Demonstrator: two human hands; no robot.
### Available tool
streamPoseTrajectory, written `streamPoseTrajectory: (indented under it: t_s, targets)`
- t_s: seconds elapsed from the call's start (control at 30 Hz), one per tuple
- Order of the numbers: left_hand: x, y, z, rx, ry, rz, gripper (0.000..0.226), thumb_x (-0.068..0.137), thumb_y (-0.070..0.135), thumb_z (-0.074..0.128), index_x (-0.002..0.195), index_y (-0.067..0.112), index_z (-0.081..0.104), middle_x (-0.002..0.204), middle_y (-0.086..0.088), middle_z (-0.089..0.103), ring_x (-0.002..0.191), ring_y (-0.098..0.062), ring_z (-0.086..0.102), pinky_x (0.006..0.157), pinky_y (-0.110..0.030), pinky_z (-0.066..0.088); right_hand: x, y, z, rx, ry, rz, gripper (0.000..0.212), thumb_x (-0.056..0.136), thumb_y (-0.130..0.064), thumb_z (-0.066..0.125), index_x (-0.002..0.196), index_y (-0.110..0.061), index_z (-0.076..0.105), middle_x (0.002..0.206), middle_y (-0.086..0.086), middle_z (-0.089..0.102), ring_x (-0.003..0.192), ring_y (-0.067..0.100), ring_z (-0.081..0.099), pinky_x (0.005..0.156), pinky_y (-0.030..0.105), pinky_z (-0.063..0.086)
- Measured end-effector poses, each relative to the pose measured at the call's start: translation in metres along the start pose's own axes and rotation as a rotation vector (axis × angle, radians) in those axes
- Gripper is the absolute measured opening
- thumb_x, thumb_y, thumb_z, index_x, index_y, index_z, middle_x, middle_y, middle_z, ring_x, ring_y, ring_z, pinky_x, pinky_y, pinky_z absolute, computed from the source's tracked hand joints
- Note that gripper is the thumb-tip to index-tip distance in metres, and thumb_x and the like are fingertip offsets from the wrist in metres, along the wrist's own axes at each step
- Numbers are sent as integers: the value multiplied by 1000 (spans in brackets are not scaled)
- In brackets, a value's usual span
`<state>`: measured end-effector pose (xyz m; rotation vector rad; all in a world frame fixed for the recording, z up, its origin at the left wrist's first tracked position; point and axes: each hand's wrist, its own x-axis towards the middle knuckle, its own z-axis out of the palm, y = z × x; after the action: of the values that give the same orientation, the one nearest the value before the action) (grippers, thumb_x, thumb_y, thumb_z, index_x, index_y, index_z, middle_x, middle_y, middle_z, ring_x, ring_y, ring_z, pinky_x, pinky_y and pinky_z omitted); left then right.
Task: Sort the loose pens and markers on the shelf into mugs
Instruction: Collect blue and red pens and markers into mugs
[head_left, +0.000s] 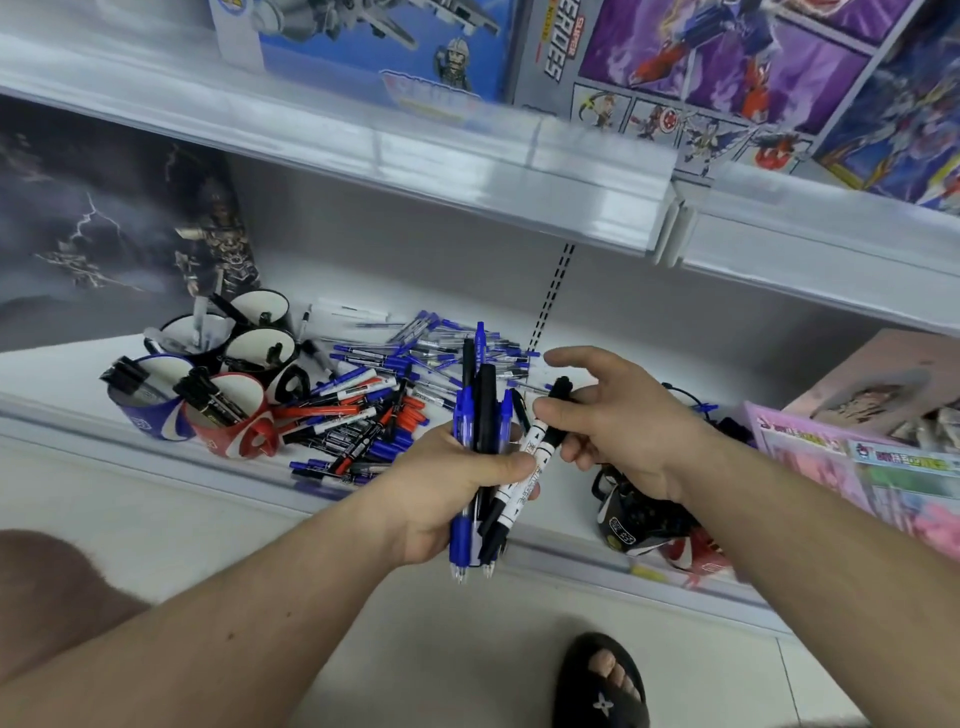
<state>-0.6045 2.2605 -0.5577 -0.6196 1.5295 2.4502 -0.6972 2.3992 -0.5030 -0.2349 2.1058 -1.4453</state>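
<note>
Head view: the left hand (457, 483) grips an upright bundle of blue and black plastic pens (480, 415). Just right of the bundle, the right hand (618, 415) pinches a white black-capped marker (545, 436), angled parallel. The ceramic mugs (228, 410) stand well left.

A cluster of mugs (208, 374) is standing at the left of the shelf (78, 374), several already holding markers. The loose pens (395, 384) are lying in a heap just to their right. Another mug (631, 519) is sitting further right (partly hidden behind the right hand (618, 421)), near the shelf's front edge.
</note>
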Motion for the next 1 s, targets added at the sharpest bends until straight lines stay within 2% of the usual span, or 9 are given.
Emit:
streamPoseTrajectory:
  t_s: [0.07, 0.17, 0.27, 0.37, 0.5, 0.63, 0.8, 0.93, 1.0]
  targets:
    - [2, -2, 4, 52, -29, 24, 22, 79, -10, 70, 89, 10, 69, 74, -5, 69, 76, -22, 65, 85, -39, 55, -1, 2, -4, -13, 19, -13, 27, 88, -8, 71, 113, -15, 63, 64, 4, 61, 44, 16, 53, 42, 26, 45]
    - [6, -3, 17, 174, -66, 48, 23, 79, -10, 70, 95, 6, 71, 86, -9, 72, 79, -21, 67, 80, -34, 55, -3, 0, -14, -115, 40, -9, 11, 90, -9, 70, 101, -11, 68, 64, 7, 63, 44, 19, 54, 42, 27, 47]
    - [17, -3, 33, 125, -57, 31, 20, 81, -1, 73, 96, 11, 71, 84, -6, 71, 77, -19, 67, 77, -37, 58, -1, -13, -40, -243, 99, -60, 5, 90, -8, 69, 95, -10, 68, 65, 10, 65, 45, 17, 57, 44, 26, 51]
    - [29, -5, 33, 70, -29, -13, 19, 86, 5, 70, 103, 13, 66, 85, -3, 75, 71, -16, 70, 57, -28, 52, 0, -18, -79, -240, 282, -122, 5, 91, -3, 66, 94, -6, 68, 67, 12, 66, 45, 15, 60, 47, 24, 54]
    - [44, -10, 34, 9, 31, -45, 24, 88, 3, 67, 111, 10, 62, 92, -5, 76, 68, -16, 71, 59, -29, 50, -8, 5, -133, -254, 536, -143, 7, 93, 0, 63, 96, -3, 68, 73, 11, 67, 47, 15, 63, 56, 24, 60]
    - [57, -12, 44, -8, 25, -62, 22, 88, 2, 66, 108, 10, 63, 84, -3, 73, 63, -13, 69, 57, -28, 51, -18, 33, -166, -396, 630, -132, 11, 93, -4, 64, 99, -11, 69, 76, 2, 69, 49, 5, 66, 55, 15, 56]
    - [70, -21, 60, -2, -16, -80, 20, 87, 2, 67, 103, 13, 63, 85, -5, 70, 64, -15, 67, 58, -29, 51, -28, 61, -190, -567, 660, -77, 18, 93, -7, 65, 109, -7, 73, 84, 6, 73, 68, 19, 73, 80, 38, 60]
    - [76, -32, 69, 22, -40, -111, 19, 87, 3, 68, 102, 13, 64, 86, -7, 70, 66, -16, 67, 58, -30, 52, -32, 68, -197, -608, 646, -57, 19, 93, -8, 63, 110, -9, 72, 80, -2, 71, 60, 4, 70, 61, 13, 54]
    - [78, -35, 72, 30, -47, -117, 18, 87, 3, 68, 101, 13, 64, 82, -5, 71, 64, -16, 68, 59, -31, 51, -33, 69, -197, -617, 639, -55, 18, 94, -8, 63, 109, -10, 72, 77, -6, 69, 60, 3, 69, 58, 8, 51]
